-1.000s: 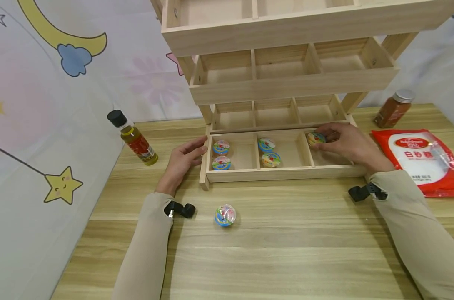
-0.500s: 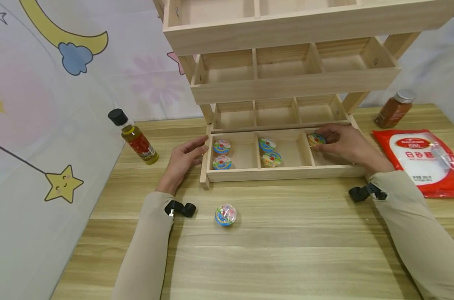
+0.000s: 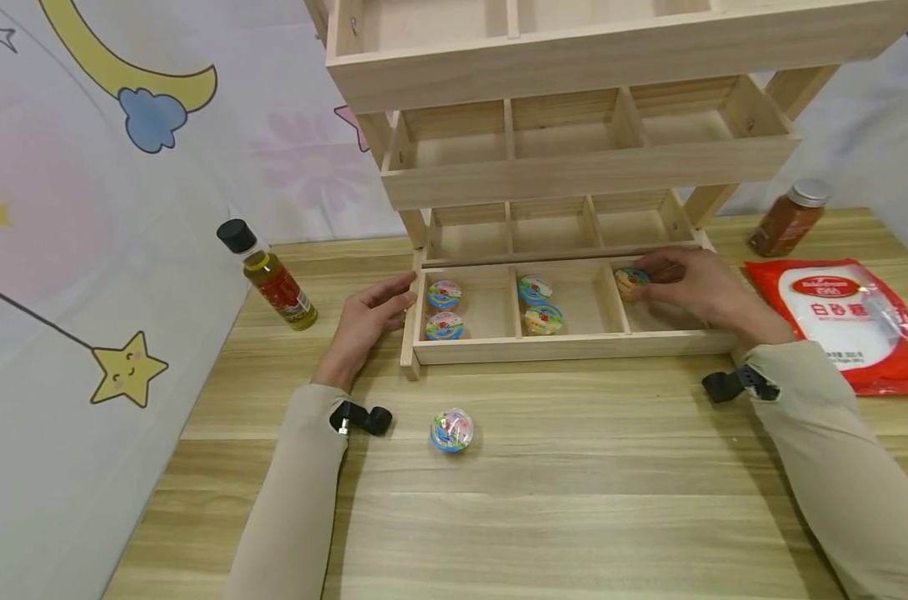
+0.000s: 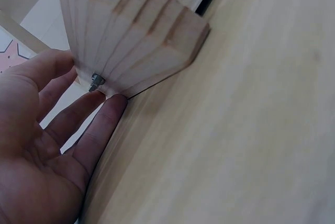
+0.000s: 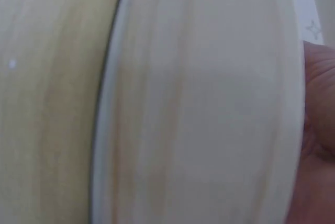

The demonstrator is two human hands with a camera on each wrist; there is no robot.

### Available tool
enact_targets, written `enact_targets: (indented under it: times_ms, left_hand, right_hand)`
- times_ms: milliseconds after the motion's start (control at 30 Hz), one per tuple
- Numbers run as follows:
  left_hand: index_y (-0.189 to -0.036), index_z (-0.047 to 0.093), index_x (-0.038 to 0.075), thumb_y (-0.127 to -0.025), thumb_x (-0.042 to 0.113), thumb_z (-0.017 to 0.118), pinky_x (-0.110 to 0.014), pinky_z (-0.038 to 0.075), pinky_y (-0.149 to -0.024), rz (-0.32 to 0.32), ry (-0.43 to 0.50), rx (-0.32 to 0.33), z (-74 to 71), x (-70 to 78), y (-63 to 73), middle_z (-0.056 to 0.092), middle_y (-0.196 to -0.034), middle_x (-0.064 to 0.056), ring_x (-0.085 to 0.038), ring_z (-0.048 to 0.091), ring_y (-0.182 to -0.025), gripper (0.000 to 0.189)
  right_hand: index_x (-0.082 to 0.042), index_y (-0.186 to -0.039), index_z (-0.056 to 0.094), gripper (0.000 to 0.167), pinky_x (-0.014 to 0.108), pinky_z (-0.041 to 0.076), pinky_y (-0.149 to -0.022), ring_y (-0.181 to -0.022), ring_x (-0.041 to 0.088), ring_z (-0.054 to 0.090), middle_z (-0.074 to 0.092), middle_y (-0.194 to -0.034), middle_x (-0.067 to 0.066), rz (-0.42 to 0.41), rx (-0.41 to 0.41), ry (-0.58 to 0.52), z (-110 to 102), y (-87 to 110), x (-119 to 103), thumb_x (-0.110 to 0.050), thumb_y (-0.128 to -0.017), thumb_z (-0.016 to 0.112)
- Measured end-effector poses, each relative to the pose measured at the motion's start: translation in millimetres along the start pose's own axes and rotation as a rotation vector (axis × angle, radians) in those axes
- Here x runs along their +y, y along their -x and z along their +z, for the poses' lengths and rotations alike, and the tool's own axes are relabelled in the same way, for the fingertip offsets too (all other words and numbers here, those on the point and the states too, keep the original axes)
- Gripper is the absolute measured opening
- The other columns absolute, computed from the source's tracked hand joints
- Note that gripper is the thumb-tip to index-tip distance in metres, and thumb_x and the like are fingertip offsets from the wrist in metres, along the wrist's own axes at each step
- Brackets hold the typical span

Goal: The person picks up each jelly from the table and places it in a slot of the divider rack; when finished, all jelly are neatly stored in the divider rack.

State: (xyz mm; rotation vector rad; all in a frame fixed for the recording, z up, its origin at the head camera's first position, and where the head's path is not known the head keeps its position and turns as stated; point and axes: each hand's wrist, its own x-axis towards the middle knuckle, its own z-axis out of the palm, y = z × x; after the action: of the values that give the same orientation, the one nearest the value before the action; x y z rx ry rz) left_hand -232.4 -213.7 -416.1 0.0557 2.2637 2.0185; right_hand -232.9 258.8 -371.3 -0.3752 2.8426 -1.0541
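In the head view my right hand (image 3: 697,287) pinches a small jelly cup (image 3: 629,281) between thumb and fingers, inside the right compartment of the lowest front tray (image 3: 529,348). The cup leans, its printed lid facing up and forward. The left compartment holds two jelly cups (image 3: 444,325), and the middle one holds two more (image 3: 544,318). Another jelly cup (image 3: 451,430) lies on the table in front. My left hand (image 3: 364,321) rests its fingertips against the rack's left side, by a bolt (image 4: 96,81) in the left wrist view. The tray's front board (image 5: 209,103) hides most of my right hand in its wrist view.
Wooden tiers (image 3: 589,171) of the rack rise above the tray and overhang it. An oil bottle (image 3: 274,283) stands at the left. At the right are a spice jar (image 3: 790,218) and a red and white sugar bag (image 3: 836,321).
The jelly cup in my right hand has tipped slightly, showing more of its side, and my right wrist has shifted a little to the right. My left hand stays in place.
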Motion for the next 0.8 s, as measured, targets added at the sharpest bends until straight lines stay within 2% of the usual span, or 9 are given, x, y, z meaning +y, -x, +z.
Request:
enact_targets:
  times_ms: [300,500,633,800]
  left_hand:
    - [-0.150,0.062,0.006,-0.106,0.019,0.069,-0.028,0.060,-0.092,0.004,0.008,0.004,-1.0,0.2,-0.3,0.060,-0.151,-0.009,-0.023,0.062,-0.130,0.046]
    - [-0.150,0.062,0.006,-0.106,0.017,0.069,-0.027,0.061,-0.090,0.008,0.012,0.003,-1.5,-0.9,-0.4,0.060,-0.151,-0.010,-0.022,0.063,-0.127,0.046]
    - [-0.149,0.061,0.005,-0.106,0.017,0.069,-0.027,0.061,-0.089,0.008,0.017,-0.001,-0.4,-1.5,-0.3,0.060,-0.151,-0.011,-0.020,0.064,-0.124,0.046]
    - [-0.149,0.062,0.005,-0.106,0.016,0.069,-0.026,0.061,-0.089,0.007,0.025,-0.002,1.0,-1.4,-0.2,0.060,-0.151,-0.011,-0.019,0.064,-0.123,0.045]
  right_hand:
    - [0.001,-0.132,0.069,0.045,0.007,0.046,-0.076,-0.110,0.030,0.070,0.072,-0.124,0.023,-0.010,0.077,-0.008,-9,7.0,-17,-0.028,-0.099,0.079]
    - [-0.001,-0.133,0.069,0.044,0.006,0.046,-0.077,-0.115,0.036,0.069,0.072,-0.126,0.020,-0.043,0.079,-0.027,-9,14.5,-37,-0.029,-0.100,0.078]
    - [-0.001,-0.130,0.072,0.038,0.006,0.048,-0.077,-0.111,0.033,0.071,0.073,-0.123,0.017,-0.096,0.089,-0.035,-5,18.5,-53,-0.023,-0.099,0.079]
    - [0.000,-0.129,0.073,0.035,0.009,0.051,-0.082,-0.107,0.028,0.072,0.074,-0.122,0.017,-0.207,0.076,-0.097,6,20.8,-71,-0.014,-0.098,0.080]
